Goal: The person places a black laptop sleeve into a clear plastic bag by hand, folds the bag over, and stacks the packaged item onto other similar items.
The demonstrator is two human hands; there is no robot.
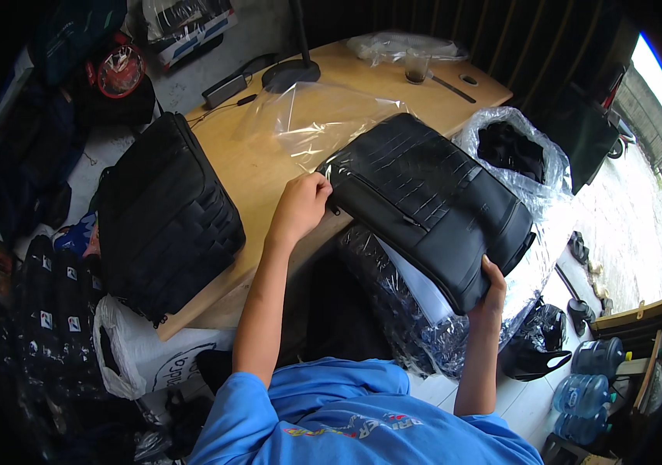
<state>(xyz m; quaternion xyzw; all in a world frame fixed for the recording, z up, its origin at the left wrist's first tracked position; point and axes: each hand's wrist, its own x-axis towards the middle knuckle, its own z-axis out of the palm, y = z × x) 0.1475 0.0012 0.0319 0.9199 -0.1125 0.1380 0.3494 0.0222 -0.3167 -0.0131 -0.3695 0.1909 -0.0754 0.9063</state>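
So the black backpack (pixel 431 203) is lying tilted, half on the wooden tabletop (pixel 253 167) and half hanging off its near edge. Left hand (pixel 300 208) sits at the backpack's upper left corner, fingers curled in and pinching something small there, looks like a zipper pull but it's too tiny to be sure. Right hand (pixel 491 291) grips the backpack's lower right corner, fingers wrapped under it, thumb on top. A clear plastic bag (pixel 311 116) lies just behind the backpack, and a second black bag (pixel 164 217) sits well to its left.
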